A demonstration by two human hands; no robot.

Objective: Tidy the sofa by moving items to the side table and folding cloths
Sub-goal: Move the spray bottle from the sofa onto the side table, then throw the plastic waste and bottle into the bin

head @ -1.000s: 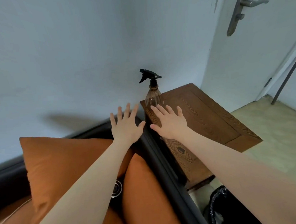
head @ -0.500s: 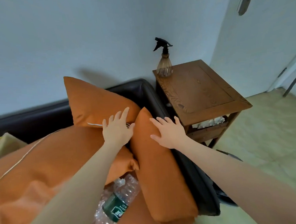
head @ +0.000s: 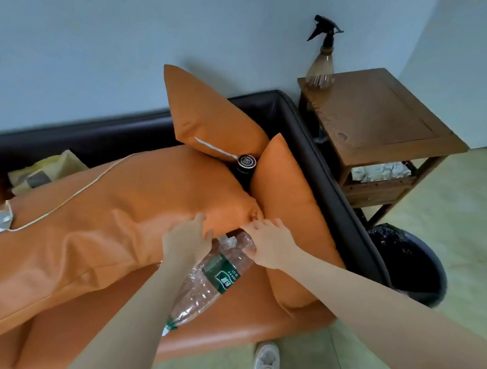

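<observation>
My left hand point(head: 186, 240) rests, fingers relaxed, on the large orange cushion's point(head: 110, 209) edge; my right hand point(head: 268, 244) curls over the crushed plastic bottle point(head: 211, 280) lying on the sofa point(head: 304, 129) seat. A dark jar point(head: 246, 167) sits wedged between cushions. The side table point(head: 381, 119) beside the armrest bears a spray bottle point(head: 322, 62).

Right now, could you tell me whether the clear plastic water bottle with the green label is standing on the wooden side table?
No, the clear plastic water bottle lies on the orange sofa seat, while the wooden side table holds only a spray bottle.
</observation>
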